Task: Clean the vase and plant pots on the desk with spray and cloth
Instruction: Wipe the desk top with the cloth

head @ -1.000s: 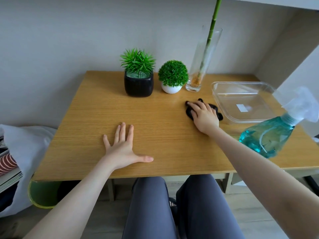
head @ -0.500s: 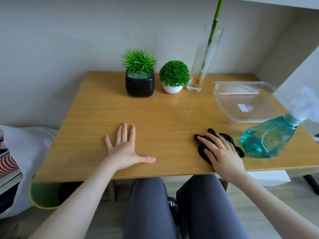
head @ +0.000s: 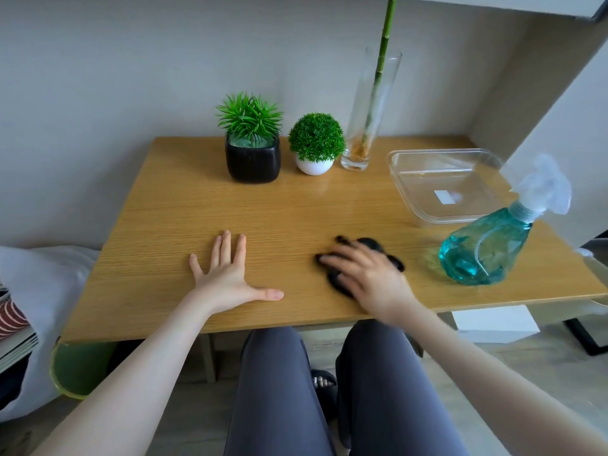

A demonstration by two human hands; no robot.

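Head: blank white label [head: 444,196] inside clear tray [head: 408,159]

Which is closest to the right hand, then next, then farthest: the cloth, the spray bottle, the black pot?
1. cloth, under the right hand.
2. spray bottle, to its right.
3. black pot, far back left.

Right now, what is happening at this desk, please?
A person sits at the wooden desk. The right hand presses a black cloth on the desktop; the left hand rests flat. The spray bottle, black pot, white pot and glass vase stand untouched.
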